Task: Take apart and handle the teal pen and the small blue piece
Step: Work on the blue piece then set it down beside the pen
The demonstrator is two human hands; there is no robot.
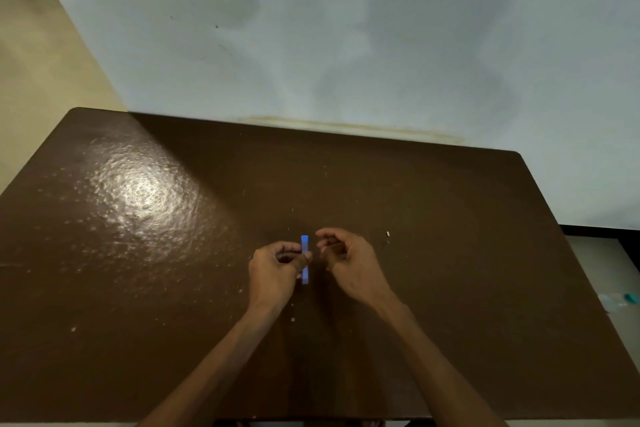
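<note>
A small blue piece (304, 243), a thin bright strip, stands upright above the brown table (138, 253). My left hand (275, 272) pinches it near its middle between thumb and fingers. My right hand (349, 260) hovers just to the right of the strip with its fingers curled, apart from the strip; whether it holds anything tiny I cannot tell. A teal pen part (631, 297) lies beside a clear piece (611, 300) at the far right, off the table.
A tiny white bit (388, 234) lies on the table right of my hands, and another white speck (292, 319) sits near my left wrist. A pale wall (346, 45) rises behind the table. A grey surface (602, 260) lies past the table's right edge.
</note>
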